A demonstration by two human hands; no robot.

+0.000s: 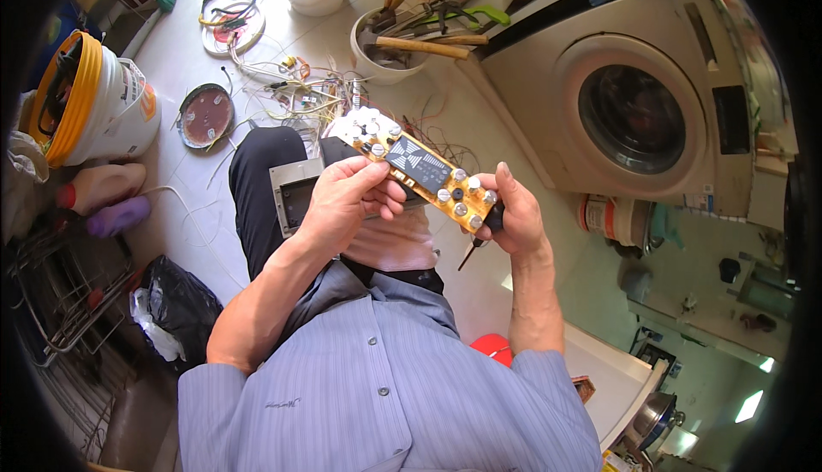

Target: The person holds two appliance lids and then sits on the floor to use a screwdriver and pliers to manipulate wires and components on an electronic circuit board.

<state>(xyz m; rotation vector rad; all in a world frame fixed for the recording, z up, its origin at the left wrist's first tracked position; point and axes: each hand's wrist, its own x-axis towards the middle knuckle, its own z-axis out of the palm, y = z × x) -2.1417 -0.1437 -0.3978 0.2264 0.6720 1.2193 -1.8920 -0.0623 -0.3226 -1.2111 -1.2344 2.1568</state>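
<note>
A yellow-brown circuit board [434, 191] with a dark display panel and several silver round buttons is held over my lap, slanting down to the right. My left hand [349, 196] pinches its near edge between thumb and fingers. At the lower right end, my right hand [519, 215] grips the board, thumb raised, and also holds a dark-handled screwdriver [468, 254] whose shaft points down. A white part [364, 121] shows at the board's far left end. Under my left hand, a grey rectangular frame [279, 202] rests on my thigh, beside a pinkish cloth [394, 245].
Tangled wires [295, 86] spread over the floor ahead, near a round dark plate [205, 116]. A white bucket of tools [385, 65] stands beyond, with hammer handles sticking out. A washing machine [531, 86] is at right; a yellow-rimmed bucket [120, 112] and black bag [184, 305] are at left.
</note>
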